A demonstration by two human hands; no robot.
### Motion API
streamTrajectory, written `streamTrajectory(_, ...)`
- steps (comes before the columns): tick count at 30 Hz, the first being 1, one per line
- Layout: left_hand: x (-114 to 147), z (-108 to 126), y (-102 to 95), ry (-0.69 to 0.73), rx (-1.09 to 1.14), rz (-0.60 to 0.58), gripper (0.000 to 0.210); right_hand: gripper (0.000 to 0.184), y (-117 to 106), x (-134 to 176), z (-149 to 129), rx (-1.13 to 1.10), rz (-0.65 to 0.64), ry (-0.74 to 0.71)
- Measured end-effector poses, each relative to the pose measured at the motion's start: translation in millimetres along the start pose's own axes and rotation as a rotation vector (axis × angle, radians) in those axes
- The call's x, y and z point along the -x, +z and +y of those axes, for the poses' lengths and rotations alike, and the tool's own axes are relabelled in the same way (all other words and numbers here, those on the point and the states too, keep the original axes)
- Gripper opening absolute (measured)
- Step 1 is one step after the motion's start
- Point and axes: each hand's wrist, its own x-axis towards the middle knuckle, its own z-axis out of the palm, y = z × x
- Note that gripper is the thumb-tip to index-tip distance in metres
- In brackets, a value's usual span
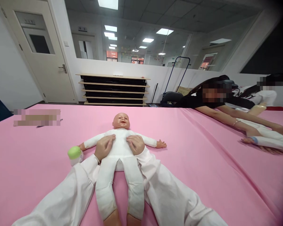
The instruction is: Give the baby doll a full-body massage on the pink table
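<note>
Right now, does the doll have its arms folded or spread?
Spread: the doll has both arms stretched out sideways over the pink cloth.

This looks like a training room, with its baby doll [120, 146], pink-covered table [191, 157] and wide interior window [143, 18].

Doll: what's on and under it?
On the doll: left hand and right hand, both at its chest. Under: pink cloth, seen around it; directly beneath is covered.

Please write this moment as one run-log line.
doll: face-up on pink cloth; left hand: on its chest; right hand: on its chest; green-topped jar: near left hand
</note>
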Motion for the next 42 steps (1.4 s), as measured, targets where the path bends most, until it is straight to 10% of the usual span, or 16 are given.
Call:
streamTrajectory(6, -1, 5, 0.5, 0.232, 0.072, -0.304, 0.038, 0.041, 3, -5, 2, -0.119, -0.306, -0.102)
streamTrajectory(13, -11, -2, 6.4, 0.015, -0.034, -0.460, 0.043, 0.045, 9, -7, 7, -0.064, -0.379, 0.080)
streamTrajectory(26, -12, -26, 4.6, -0.322, -0.479, -0.025, 0.032, 0.033, -2, -2, 36, 0.217, -0.095, 0.222)
streamTrajectory(31, -8, -21, 2.3, -0.077, -0.184, 0.162, 0.029, 0.030, -10, -9, 26, 0.173, -0.085, 0.110)
streamTrajectory(36, -1, -2, 4.3, 0.271, 0.095, -0.064, 0.036, 0.031, 2, -8, 6, -0.042, -0.186, -0.090)
streamTrajectory(42, -5, -1, 5.1, 0.191, 0.092, -0.368, 0.038, 0.042, 10, -6, 10, -0.135, -0.338, -0.023)
